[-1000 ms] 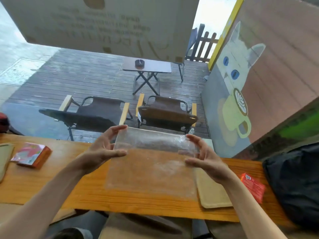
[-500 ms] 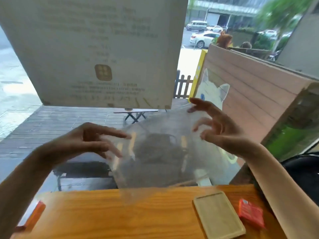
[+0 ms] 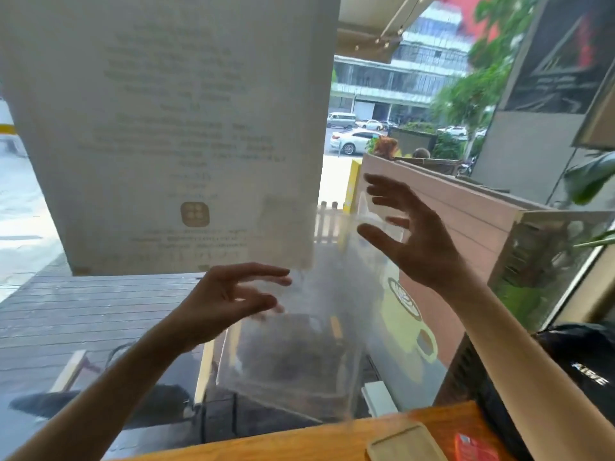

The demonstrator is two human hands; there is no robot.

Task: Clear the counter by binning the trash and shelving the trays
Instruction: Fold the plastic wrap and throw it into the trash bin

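Clear plastic sheet (image 3: pixel 299 344) has risen higher off the counter (image 3: pixel 299 440); left hand (image 3: pixel 216 304) at 9 o'clock and right hand (image 3: pixel 416 241) at 2 o'clock each keep a loose grip on its edges.

Clear plastic sheet (image 3: pixel 299 344) edges motion-blurred, grip contact unclear. Wooden tray (image 3: pixel 404 444) and orange packet (image 3: pixel 474 448) cut off by bottom edge. Poster (image 3: pixel 173 128) text illegible.

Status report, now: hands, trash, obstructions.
Left hand and right hand pinching clear plastic sheet, raised above counter. Small tray, red packet remain. Nothing obstructing.
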